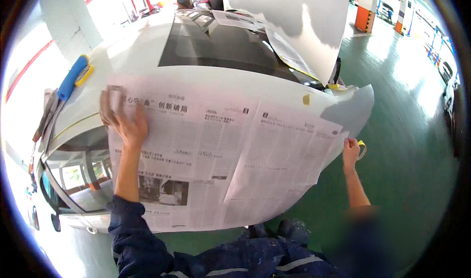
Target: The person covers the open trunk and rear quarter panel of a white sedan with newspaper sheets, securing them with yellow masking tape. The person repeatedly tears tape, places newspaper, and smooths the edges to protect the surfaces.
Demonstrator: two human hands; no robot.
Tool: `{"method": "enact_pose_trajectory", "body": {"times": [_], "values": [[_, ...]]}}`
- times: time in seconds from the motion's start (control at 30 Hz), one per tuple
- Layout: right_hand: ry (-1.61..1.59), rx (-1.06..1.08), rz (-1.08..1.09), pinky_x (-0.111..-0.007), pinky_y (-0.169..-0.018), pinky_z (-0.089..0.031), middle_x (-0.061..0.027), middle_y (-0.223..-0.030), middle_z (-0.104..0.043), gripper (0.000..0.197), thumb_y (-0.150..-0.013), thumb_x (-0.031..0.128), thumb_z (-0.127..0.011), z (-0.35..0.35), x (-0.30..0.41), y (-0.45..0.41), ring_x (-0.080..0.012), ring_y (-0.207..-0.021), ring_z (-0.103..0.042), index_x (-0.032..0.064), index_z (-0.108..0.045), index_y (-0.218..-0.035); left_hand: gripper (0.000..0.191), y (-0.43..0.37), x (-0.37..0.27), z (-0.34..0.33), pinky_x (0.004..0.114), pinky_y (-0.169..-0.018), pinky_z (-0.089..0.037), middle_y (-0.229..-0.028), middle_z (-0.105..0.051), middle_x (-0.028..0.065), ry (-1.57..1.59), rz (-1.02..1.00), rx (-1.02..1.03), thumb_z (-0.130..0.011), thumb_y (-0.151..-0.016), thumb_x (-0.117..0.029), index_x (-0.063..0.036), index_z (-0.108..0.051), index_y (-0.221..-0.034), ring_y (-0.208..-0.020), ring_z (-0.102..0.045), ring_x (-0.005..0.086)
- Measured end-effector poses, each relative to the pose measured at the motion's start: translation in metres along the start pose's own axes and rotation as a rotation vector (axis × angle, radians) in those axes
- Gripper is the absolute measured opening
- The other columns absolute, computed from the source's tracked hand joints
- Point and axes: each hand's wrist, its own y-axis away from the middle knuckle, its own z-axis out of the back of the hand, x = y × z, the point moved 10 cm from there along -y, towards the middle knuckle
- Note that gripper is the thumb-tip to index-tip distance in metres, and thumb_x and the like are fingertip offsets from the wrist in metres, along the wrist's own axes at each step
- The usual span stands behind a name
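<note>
A large newspaper sheet (220, 156) lies over the side of a white car (136, 50), its lower part hanging down the bodywork. My left hand (127, 118), slightly blurred, rests on the sheet's upper left part with the fingers spread. At the sheet's right corner, my right hand (351, 151) is closed on the paper's edge. A roll of yellow masking tape (362, 150) shows just behind that hand; whether the fingers also hold it I cannot tell. A small yellow patch (306, 100) marks the white panel above the sheet.
On the roof lie a blue-handled tool (73, 78) and a yellow tape roll (84, 75). Newspaper (290, 53) edges the dark rear glass (220, 46). A raised white panel (287, 17) stands beyond. Green floor (397, 112) stretches right, towards an orange-based pillar (364, 18).
</note>
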Motion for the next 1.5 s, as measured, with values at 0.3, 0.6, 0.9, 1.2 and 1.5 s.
{"method": "enact_pose_trajectory", "body": {"times": [0.3, 0.6, 0.9, 1.2, 1.5], "values": [[-0.476, 0.258, 1.064, -0.037, -0.077, -0.055, -0.0194, -0.116, -0.069, 0.053, -0.083, 0.002, -0.06, -0.109, 0.384, 0.158, -0.0266, -0.085, -0.068, -0.0133, -0.051, -0.133, 0.03, 0.014, -0.032, -0.032, 0.052, -0.114, -0.043, -0.138, -0.063, 0.0169, 0.121, -0.146, 0.4, -0.06, -0.092, -0.007, 0.0009, -0.066, -0.12, -0.131, -0.058, 0.0349], [-0.697, 0.357, 1.424, -0.034, -0.073, -0.048, -0.0107, -0.091, -0.071, 0.051, -0.075, -0.01, -0.06, -0.179, 0.47, 0.151, -0.0197, -0.07, -0.06, -0.0061, -0.061, -0.126, 0.048, 0.022, -0.05, -0.022, 0.048, -0.107, -0.047, -0.145, -0.056, 0.0184, -0.057, 0.016, 0.478, -0.07, -0.091, -0.012, -0.0009, -0.057, -0.135, -0.128, -0.059, 0.0374], [-0.626, 0.445, 1.513, -0.037, -0.079, -0.046, -0.0088, -0.103, -0.071, 0.051, -0.081, 0.001, -0.074, -0.185, 0.467, 0.163, -0.0201, -0.08, -0.065, 0.0003, -0.059, -0.129, 0.026, 0.024, -0.124, -0.09, 0.031, -0.078, -0.059, -0.097, -0.073, 0.011, 0.894, 0.766, 0.671, -0.073, -0.09, 0.0, 0.002, -0.062, -0.114, -0.089, -0.071, 0.0161], [-0.585, 0.39, 1.653, -0.04, -0.078, -0.046, -0.0101, -0.1, -0.065, 0.03, -0.085, 0.01, -0.069, -0.188, 0.45, 0.174, -0.0239, -0.084, -0.06, 0.0086, -0.058, -0.113, 0.014, 0.014, 0.079, -0.055, 0.029, -0.06, -0.059, -0.081, -0.071, 0.0115, 0.576, 1.162, 0.484, -0.066, -0.099, -0.01, 0.0037, -0.061, -0.099, -0.068, -0.07, 0.0169], [-0.418, 0.446, 1.696, -0.038, -0.087, -0.05, -0.01, -0.106, -0.063, 0.039, -0.084, 0.006, -0.069, -0.195, 0.464, 0.186, -0.0252, -0.099, -0.062, 0.0103, -0.059, -0.122, 0.02, -0.021, 0.124, -0.059, 0.028, -0.055, -0.061, -0.075, -0.072, 0.0134, 0.292, 1.091, 0.716, -0.069, -0.096, -0.012, 0.0078, -0.064, -0.096, -0.062, -0.074, 0.0198]]}}
